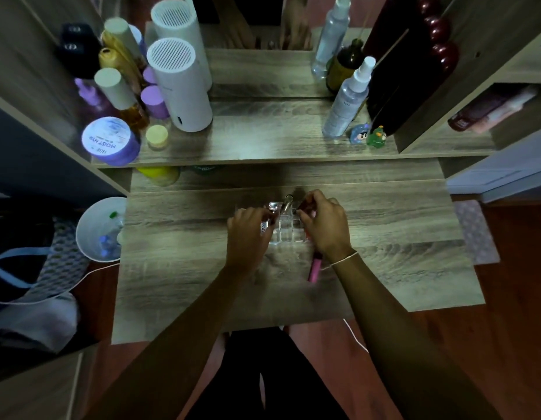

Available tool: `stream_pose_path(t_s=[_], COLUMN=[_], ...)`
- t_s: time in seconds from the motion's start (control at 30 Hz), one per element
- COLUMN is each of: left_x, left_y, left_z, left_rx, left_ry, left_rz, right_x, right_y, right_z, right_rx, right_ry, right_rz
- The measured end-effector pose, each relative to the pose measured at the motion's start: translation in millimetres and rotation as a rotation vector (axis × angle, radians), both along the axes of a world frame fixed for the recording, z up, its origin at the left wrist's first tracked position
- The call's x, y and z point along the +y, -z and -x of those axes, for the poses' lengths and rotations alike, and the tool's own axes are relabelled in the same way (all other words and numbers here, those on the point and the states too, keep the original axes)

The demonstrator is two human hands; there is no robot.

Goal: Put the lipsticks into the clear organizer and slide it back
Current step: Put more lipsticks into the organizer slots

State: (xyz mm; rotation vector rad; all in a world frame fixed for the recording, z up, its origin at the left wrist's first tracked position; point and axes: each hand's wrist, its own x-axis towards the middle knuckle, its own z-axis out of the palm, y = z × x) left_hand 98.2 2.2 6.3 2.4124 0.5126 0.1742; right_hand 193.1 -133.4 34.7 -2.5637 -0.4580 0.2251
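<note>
Far left, off the desk edge, a white round plastic bin (95, 230) on the floor, not involved; on the wood-grain laminate desk (178, 268) the left hand (246, 234) sits at the left side of the clear acrylic gridded organizer (285, 234), fingers (264, 218) narrow and pinched round a small dark-red lipstick tube with a white label (267, 224), tube upright or nearly so at the organizer's left cells; whether it is seated in a cell, cannot tell. Behind it a square silver-capped lipstick (273, 206) and a slim metallic tube (288, 201) stand in the back cells. Right hand (325, 227) over the organizer's right side, fingers (305, 212) curled tight on something dark red, too hidden to name. Just beside the right wrist, in front of the organizer, a pink slim lip-gloss tube (315, 268) lies flat on the desk, not yet loaded. Handling judgement: tubes light, rigid, smooth and a bit slippery, best pinched mid-barrel and dropped in vertically; organizer stiff, light, likely to skid and tip its load, so push low on both side walls when sliding it back toward the shelf (263, 147).
</note>
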Motion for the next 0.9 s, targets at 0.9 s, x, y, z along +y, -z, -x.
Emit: stream_pose_path(t_s=[0.9], left_x=[1.4], left_y=[2.5], left_z=[5.2], left_rx=[-0.021], left_ry=[-0.009], left_rz=[-0.081], right_x=[4.2], right_y=[0.3], right_z=[-7.5], right_rx=[-0.006], right_ry=[-0.065], right_rz=[0.069])
